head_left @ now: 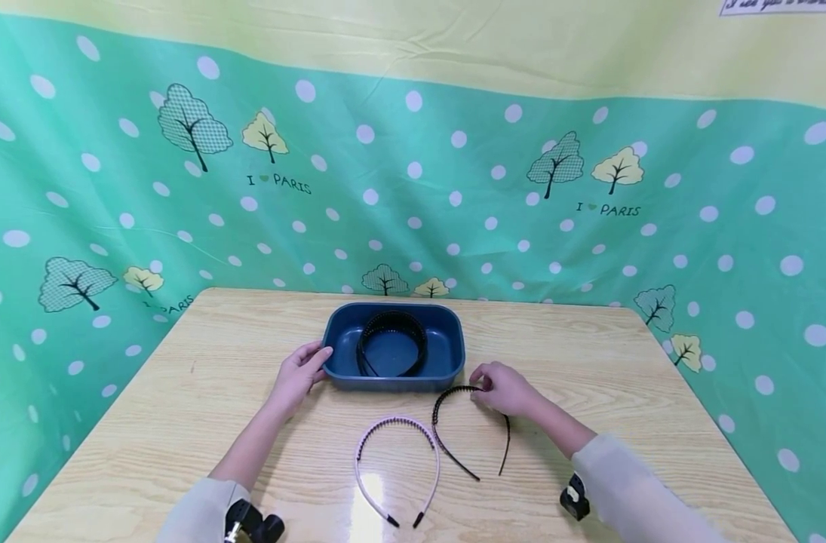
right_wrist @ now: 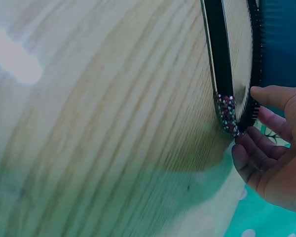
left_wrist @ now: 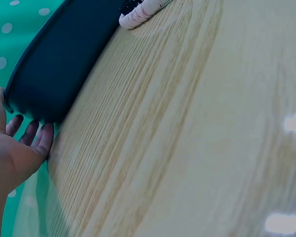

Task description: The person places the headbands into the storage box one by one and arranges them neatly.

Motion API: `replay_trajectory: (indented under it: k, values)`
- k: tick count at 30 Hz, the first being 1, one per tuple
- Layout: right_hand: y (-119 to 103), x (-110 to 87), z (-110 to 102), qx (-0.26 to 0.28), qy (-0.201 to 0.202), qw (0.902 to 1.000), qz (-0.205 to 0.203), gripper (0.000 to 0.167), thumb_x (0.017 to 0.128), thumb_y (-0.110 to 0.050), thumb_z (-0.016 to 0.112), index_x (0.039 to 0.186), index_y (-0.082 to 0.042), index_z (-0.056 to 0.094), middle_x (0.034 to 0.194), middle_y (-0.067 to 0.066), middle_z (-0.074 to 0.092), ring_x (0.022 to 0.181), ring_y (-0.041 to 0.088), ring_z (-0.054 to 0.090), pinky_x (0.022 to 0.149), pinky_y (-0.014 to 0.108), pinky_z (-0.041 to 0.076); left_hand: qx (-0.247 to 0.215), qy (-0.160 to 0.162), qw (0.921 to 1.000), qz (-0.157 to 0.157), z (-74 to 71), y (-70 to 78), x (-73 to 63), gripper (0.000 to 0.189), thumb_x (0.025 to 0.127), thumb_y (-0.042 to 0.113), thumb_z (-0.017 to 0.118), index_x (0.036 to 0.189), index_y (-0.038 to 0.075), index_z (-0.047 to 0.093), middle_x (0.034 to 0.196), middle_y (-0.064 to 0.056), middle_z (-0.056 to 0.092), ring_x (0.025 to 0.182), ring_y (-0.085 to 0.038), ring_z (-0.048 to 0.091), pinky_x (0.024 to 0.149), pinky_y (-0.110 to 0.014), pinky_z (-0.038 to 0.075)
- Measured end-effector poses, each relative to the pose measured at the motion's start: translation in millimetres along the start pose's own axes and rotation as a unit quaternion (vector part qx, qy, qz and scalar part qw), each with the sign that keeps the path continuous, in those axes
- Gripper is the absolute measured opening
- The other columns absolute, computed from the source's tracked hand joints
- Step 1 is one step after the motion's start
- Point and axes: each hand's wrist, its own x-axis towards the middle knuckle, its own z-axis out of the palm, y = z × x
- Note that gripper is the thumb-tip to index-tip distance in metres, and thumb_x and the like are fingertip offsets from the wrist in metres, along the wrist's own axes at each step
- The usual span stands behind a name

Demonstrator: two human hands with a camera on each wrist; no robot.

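Note:
A dark blue plastic bin point(head_left: 392, 385) stands near the table's back edge, with several black headbands point(head_left: 394, 320) nested on edge inside it. My left hand point(head_left: 302, 373) holds the bin's left end, thumb at the rim and fingers against the outside and lower edge, as the left wrist view shows. Just in front of the bin's right corner lies a black headband point(head_left: 446, 394) with a beaded, toothed band. My right hand point(head_left: 506, 389) pinches its upper right part between thumb and fingers. To its left lies a pale pink headband point(head_left: 357, 461), tips toward me, its side nearly touching the black one.
A light wood table point(head_left: 209, 392) carries everything. Behind and at both sides hangs a green polka-dot cloth point(head_left: 453, 204) with printed trees. Black camera mounts point(head_left: 575, 498) are strapped at both wrists. Light reflects brightly off the tabletop near the pink headband.

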Motion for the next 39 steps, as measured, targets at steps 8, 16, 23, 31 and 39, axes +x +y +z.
replay_trajectory:
  k: [8,16,23,31,39]
  values:
    - [-1,3.1,6,-0.023,0.015,0.9996,-0.002,0.011,0.083,-0.01,0.068,0.093,-0.007,0.065,0.075,0.002,0.05,0.069,0.013,0.044,0.059,0.024,0.037,-0.001,-0.001,1.0,0.003,-0.8,-1.1,0.6,0.059,0.093,0.037,0.057,0.136,0.0,0.042,0.134,-0.02,0.047,0.094,0.0,0.058,0.08,-0.017,0.054]
    - [1,2.6,5,-0.022,0.014,0.9996,-0.009,0.009,0.083,-0.009,0.066,0.092,-0.007,0.066,0.076,0.001,0.051,0.069,0.012,0.044,0.06,0.024,0.038,-0.001,0.001,1.0,0.003,-0.5,-1.1,0.9,0.059,0.092,0.037,0.058,0.136,0.001,0.043,0.132,-0.019,0.048,0.096,-0.003,0.058,0.08,-0.017,0.054]
    - [6,-0.1,0,-0.01,-0.002,0.9998,-0.019,0.009,0.084,-0.01,0.065,0.092,-0.007,0.065,0.074,-0.001,0.054,0.068,0.011,0.046,0.059,0.023,0.039,0.0,0.0,1.0,0.001,-0.5,-0.4,0.3,0.059,0.092,0.037,0.057,0.136,0.001,0.043,0.132,-0.019,0.048,0.098,-0.006,0.058,0.08,-0.017,0.054]
    - [14,-5.4,-9,0.012,-0.006,0.9994,-0.032,0.011,0.086,-0.011,0.064,0.095,-0.005,0.065,0.076,0.0,0.056,0.069,0.01,0.047,0.059,0.022,0.04,-0.001,0.002,1.0,0.0,0.1,-0.1,-0.8,0.059,0.092,0.037,0.058,0.136,0.001,0.043,0.132,-0.02,0.048,0.103,-0.012,0.059,0.08,-0.018,0.054]
    - [18,-8.3,-19,0.026,0.01,0.9996,-0.007,0.012,0.088,-0.012,0.063,0.097,-0.005,0.065,0.076,0.002,0.056,0.069,0.012,0.049,0.057,0.023,0.042,-0.002,0.002,1.0,0.001,0.1,0.3,-0.4,0.059,0.092,0.036,0.058,0.137,0.0,0.042,0.131,-0.02,0.048,0.095,-0.005,0.059,0.079,-0.017,0.054]
